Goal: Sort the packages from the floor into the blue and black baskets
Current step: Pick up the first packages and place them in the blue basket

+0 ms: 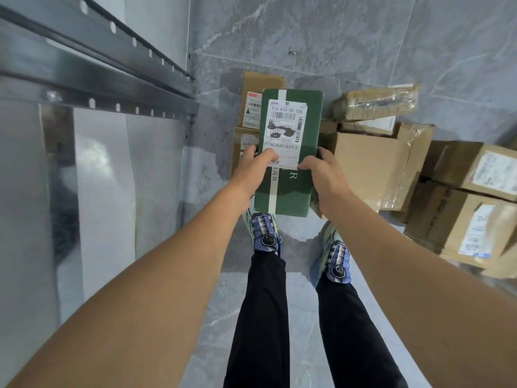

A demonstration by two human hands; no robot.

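While the person is standing and looking down, both hands are holding one green package (306,127) in front of the body, above the shoes (266,233) and clear of the grey tiled floor (349,37). The left hand (253,170) is gripping its left edge, with the thumb lying on the lower corner of the white shipping label (285,127). The right hand (324,175) is gripping the right edge, with the thumb resting on the top face and the fingers curling round the side. Several brown cardboard packages are lying on the floor: one (261,85) is showing just behind the green package, an opened one (369,161) is lying to the right, and two labelled ones (475,169) are sitting further right. A metal shelf (98,88) is standing on the left.
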